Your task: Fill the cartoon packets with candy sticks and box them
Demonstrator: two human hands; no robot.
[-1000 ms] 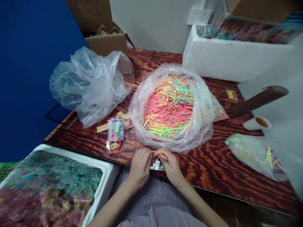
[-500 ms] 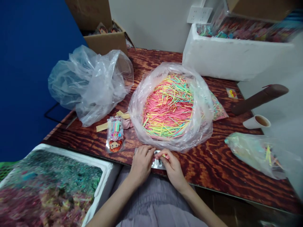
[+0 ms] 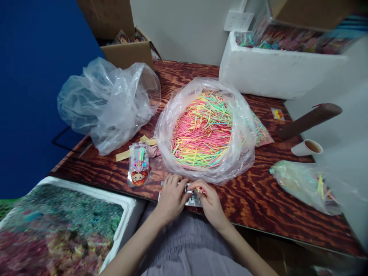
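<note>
At the table's front edge lies a small clear and silver packet [image 3: 193,200], partly covered by both hands. My left hand [image 3: 173,196] rests over its left part, fingers bent and thumb near the packet's opening. My right hand [image 3: 209,201] is closed on a small bunch of pink and yellow sticks [image 3: 200,190], whose ends show between thumb and fingers. Just beyond the hands stands a large clear bag [image 3: 244,153] full of pink, yellow and green sticks [image 3: 202,132]. A filled packet [image 3: 139,165] with a cartoon head lies left of my hands.
Crumpled plastic [image 3: 115,103] and a cardboard box [image 3: 129,53] are at the back left. A white foam box [image 3: 264,71] stands back right, a paper cup [image 3: 306,148] and small bag [image 3: 304,186] at right. Another foam box [image 3: 126,207] of packets sits lower left.
The view has shifted slightly. More of the packet shows on both sides of my left hand, which has moved a little. My right hand still holds the sticks.
</note>
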